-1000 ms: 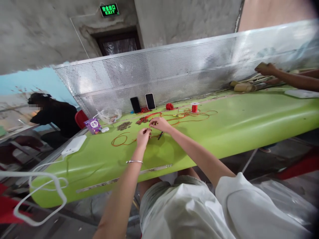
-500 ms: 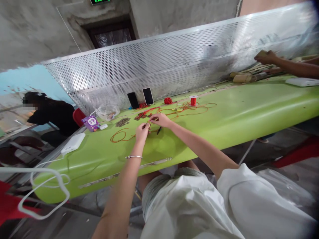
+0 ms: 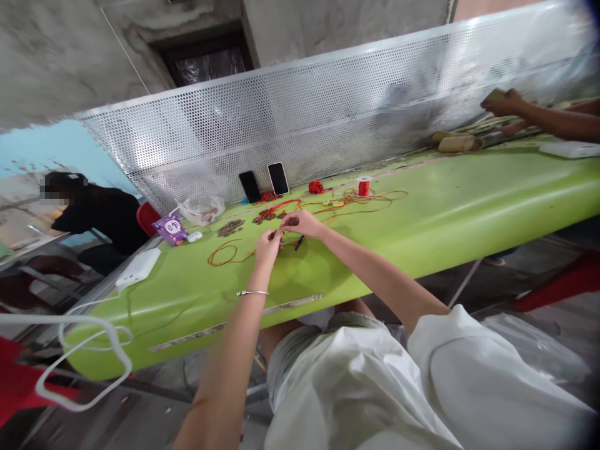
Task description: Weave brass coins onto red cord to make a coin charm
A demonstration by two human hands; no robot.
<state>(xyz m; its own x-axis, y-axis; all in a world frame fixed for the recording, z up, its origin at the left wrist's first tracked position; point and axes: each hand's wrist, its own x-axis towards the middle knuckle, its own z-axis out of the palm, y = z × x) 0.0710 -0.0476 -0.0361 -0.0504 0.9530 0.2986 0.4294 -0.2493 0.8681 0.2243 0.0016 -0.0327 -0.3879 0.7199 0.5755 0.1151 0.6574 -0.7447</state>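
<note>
The green bench (image 3: 445,206) runs the width of the view, backed by a perforated metal screen (image 3: 328,119); against an instant ago the view has dropped slightly, while both hands remain over the same patch near the bench's far edge, so the work appears to be continuing in place rather than moving on. The left hand (image 3: 268,245) is pinched shut on a strand of the red cord (image 3: 225,255), which loops on the bench to its left and trails off toward the screen. The right hand (image 3: 302,223) meets it from the other side, fingers closed on a small dark piece at the cord's end — too small to identify. A dark pen-like item (image 3: 299,243) lies just beneath the right hand. Beyond the hands: two phones (image 3: 265,182) propped against the screen, a red spool (image 3: 363,185), a clear bag (image 3: 202,207), a purple packet (image 3: 172,230), a pile of small dark pieces (image 3: 230,228). A white power bank (image 3: 137,269) sits at the left end with its cable hanging off. Loose cord loops crowd the working area — a snagging hazard. Another person's hand (image 3: 504,102) works at the far right, well apart.
</note>
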